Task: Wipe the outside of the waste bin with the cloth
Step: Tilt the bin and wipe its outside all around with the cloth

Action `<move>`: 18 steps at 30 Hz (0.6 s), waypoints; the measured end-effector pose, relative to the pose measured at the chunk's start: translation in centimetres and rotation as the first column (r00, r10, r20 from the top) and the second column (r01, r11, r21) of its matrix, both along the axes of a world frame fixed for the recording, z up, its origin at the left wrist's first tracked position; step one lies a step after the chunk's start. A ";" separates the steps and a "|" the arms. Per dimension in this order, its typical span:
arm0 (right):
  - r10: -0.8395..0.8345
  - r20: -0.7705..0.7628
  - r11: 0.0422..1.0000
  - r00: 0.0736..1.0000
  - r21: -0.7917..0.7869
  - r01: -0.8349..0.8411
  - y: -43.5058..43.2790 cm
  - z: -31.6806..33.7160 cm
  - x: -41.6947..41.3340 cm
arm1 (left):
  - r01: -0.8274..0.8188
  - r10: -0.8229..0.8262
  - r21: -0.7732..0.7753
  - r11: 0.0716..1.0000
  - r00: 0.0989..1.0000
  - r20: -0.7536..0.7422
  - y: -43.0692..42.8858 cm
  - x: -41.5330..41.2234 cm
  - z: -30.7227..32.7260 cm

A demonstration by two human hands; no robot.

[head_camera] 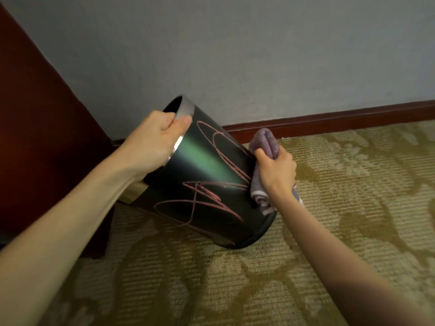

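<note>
Left hand (153, 137), tilted black bin (200, 161), pink-scribbled

Black bin (188, 184) with pink scribbles; lilac cloth (264, 142); olive-patterned carpet (329, 208).

no readable text, labels or numbers, only pink scribbles (207, 184) on waste bin (188, 165) side, not legible

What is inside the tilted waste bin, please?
Only a dark sliver of the mouth of the waste bin shows, where the left hand grips the metal rim. The mouth faces away, so any contents are hidden.
</note>
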State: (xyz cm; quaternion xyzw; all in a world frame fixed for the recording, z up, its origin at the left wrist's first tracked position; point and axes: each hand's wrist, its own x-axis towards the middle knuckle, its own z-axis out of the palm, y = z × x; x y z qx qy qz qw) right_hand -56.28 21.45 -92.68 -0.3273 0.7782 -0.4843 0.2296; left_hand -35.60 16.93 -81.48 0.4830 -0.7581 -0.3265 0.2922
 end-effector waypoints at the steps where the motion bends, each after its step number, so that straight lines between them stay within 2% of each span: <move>1: 0.030 -0.003 0.998 1.000 0.049 -0.030 -0.8 0.0 -0.5 | 0.017 -0.017 -0.009 1.000 1.000 -0.001 0.2 0.3 -0.2; 5: 0.121 0.047 0.978 0.991 0.163 -0.127 -3.0 0.1 -1.9 | 0.041 -0.039 -0.064 0.997 0.999 0.028 0.7 0.5 -0.5; 8: 0.105 0.029 0.979 0.994 0.172 -0.109 -3.0 0.2 -1.6 | 0.018 -0.016 -0.088 0.996 0.999 0.030 0.5 0.5 -0.5; 11: 0.053 -0.023 0.994 0.998 0.097 -0.051 -1.7 0.6 -0.2 | -0.009 0.016 -0.106 0.994 0.998 0.062 0.3 0.6 -0.6; 15: -0.039 -0.003 0.995 0.999 -0.094 0.039 0.7 1.5 2.5 | -0.065 0.074 -0.117 0.991 0.994 0.077 -0.4 0.0 -0.3; 18: -0.077 -0.031 0.984 0.997 -0.163 0.071 2.3 1.7 4.8 | -0.075 0.084 -0.101 0.992 0.992 0.089 -0.8 -0.2 0.0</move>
